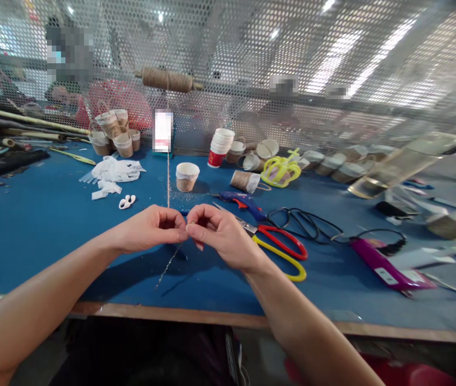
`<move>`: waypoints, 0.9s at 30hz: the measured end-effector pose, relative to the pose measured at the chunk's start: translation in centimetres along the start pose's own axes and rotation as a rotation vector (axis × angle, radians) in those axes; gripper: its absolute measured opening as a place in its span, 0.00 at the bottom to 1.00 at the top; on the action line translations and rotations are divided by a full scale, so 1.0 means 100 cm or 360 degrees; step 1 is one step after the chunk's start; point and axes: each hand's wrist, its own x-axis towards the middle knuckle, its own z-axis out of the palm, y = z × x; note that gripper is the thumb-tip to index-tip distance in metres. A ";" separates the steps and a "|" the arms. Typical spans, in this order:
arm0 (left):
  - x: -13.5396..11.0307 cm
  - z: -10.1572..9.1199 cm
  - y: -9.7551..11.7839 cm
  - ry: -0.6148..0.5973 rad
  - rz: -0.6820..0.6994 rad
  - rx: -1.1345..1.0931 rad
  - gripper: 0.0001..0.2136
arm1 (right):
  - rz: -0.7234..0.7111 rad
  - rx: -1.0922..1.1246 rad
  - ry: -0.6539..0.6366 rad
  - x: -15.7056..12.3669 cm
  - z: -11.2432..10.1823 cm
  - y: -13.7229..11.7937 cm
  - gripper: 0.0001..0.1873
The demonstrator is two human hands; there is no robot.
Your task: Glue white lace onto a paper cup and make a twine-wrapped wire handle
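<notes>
My left hand (156, 228) and my right hand (220, 236) meet fingertip to fingertip above the blue table, both closed in a pinch. Thin twine (168, 177) comes straight down from a brown spool (167, 80) to my left hand. A loose twisted end (167, 269) hangs below my fingers towards the table. The exact spot where the fingertips grip the twine is hidden. Just behind my hands stands a small cup (186, 180) with a brown wrap and a white rim. Scissors (278, 247) with red and yellow handles lie beside my right wrist.
A blue glue gun (241, 201) with a black cable lies behind the scissors. White lace (117, 169), wrapped cups (109, 126), stacked paper cups (220, 146) and a yellow crown-shaped piece (280, 170) stand further back. A purple power strip (389, 265) is at right. Perforated metal (228, 43) walls the back.
</notes>
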 end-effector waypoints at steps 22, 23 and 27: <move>-0.006 -0.005 0.009 -0.0044 0.0002 0.0264 0.05 | -0.0021 0.0153 0.0154 -0.001 0.006 0.005 0.10; -0.006 -0.005 0.009 -0.0035 0.0001 0.0281 0.05 | -0.0050 0.0125 0.0168 -0.001 0.007 0.005 0.10; -0.007 -0.005 0.012 0.0001 0.0013 0.0337 0.05 | -0.0197 -0.0085 0.0256 -0.002 0.009 0.004 0.10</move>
